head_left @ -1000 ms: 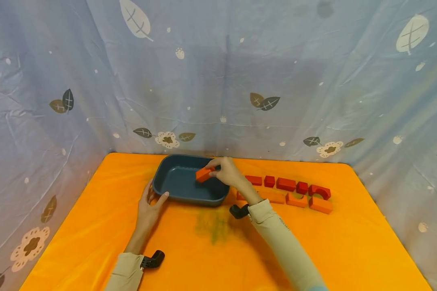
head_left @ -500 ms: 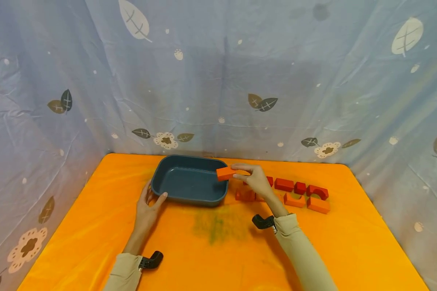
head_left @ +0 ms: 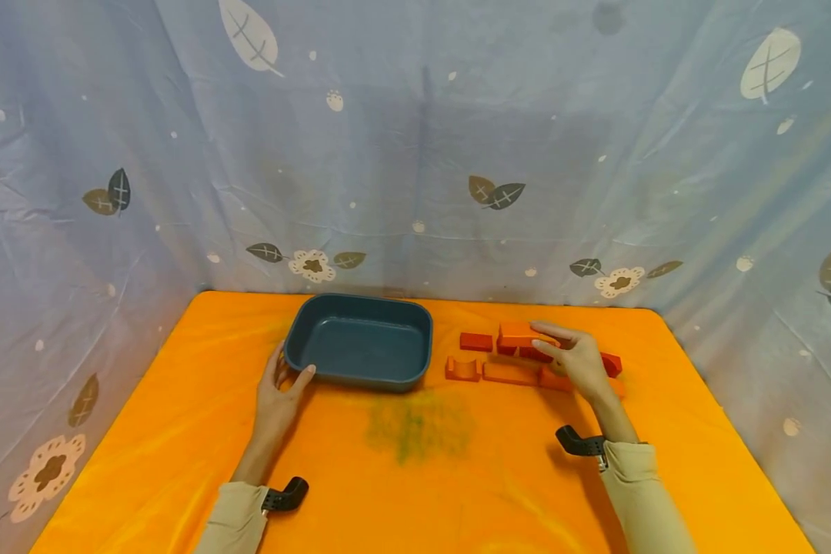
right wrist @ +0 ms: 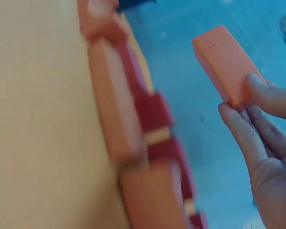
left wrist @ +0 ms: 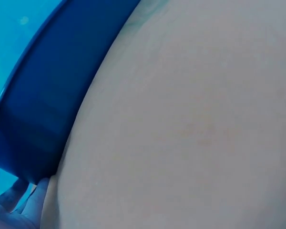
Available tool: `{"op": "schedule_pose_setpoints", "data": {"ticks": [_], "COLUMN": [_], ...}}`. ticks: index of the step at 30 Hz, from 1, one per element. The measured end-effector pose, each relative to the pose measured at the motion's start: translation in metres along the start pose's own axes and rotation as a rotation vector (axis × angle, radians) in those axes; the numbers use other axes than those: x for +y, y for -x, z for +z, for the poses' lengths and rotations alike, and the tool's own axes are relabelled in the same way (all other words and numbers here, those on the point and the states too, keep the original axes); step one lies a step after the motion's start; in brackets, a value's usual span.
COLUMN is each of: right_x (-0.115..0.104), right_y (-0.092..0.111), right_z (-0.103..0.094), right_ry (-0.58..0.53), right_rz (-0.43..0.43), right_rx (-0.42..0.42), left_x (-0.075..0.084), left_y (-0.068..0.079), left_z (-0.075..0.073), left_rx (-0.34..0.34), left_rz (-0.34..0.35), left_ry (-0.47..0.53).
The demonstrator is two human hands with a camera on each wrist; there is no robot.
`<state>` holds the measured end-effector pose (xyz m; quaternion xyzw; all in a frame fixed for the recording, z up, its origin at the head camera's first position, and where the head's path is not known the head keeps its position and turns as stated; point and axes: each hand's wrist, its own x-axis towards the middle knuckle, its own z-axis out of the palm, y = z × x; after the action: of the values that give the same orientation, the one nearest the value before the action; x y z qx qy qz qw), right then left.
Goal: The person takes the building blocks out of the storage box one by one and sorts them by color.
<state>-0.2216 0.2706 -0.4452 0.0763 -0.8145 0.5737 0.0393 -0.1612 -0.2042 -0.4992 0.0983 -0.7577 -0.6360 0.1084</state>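
A dark blue rectangular tray [head_left: 360, 381] stands on the orange tabletop, left of the middle. At its near left corner my left hand [head_left: 277, 402] grips it, thumb at the front side and fingers along the left side. The tray's outer wall [left wrist: 52, 86] crosses the left wrist view, fingertips touching its lower end. My right hand [head_left: 580, 365] pinches an orange rectangular block [head_left: 515, 332] by one end, above two rows of blocks. In the right wrist view this held block [right wrist: 226, 59] is apart from the others. The hand and block hide part of both rows.
The back row has red pieces, among them a red block [head_left: 475, 342]. In front lie orange ones, including a notched block [head_left: 463, 369] and a long block [head_left: 510, 374]. A patterned curtain [head_left: 422, 154] hangs behind the table [head_left: 402, 492].
My right hand has carried the orange block from inside the tray out to the right, over the rows of blocks. The left hand stays at the tray's corner.
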Motion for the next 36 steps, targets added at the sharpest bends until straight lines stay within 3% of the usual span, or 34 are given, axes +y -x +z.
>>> {"op": "schedule_pose_setpoints", "data": {"ticks": [7,15,19,29,32,36], "right_x": [0.022,0.037,0.045,0.067,0.075,0.084], "right_y": [0.033,0.058,0.068,0.098,0.103,0.108], "right_z": [-0.038,-0.080,-0.095,-0.141,-0.152,-0.159], "right_ry": [-0.020,0.148,0.168,0.044,0.121,0.358], "right_rz": [-0.037,-0.014,-0.006,0.117,0.176,0.189], "right_rx": [0.085,0.156,0.205,0.254,0.255,0.246], "left_x": [0.004,0.001,0.001,0.003,0.003,0.001], "left_y": [0.002,0.002,0.000,-0.004,-0.003,-0.002], "left_z": [-0.003,-0.002,-0.002,0.001,0.001,-0.001], "left_rx": [-0.010,-0.002,-0.002,-0.013,0.001,0.003], "left_rz": [-0.012,-0.014,-0.016,-0.008,-0.013,-0.019], "left_ry": [-0.010,-0.021,-0.016,-0.005,0.000,-0.001]}}
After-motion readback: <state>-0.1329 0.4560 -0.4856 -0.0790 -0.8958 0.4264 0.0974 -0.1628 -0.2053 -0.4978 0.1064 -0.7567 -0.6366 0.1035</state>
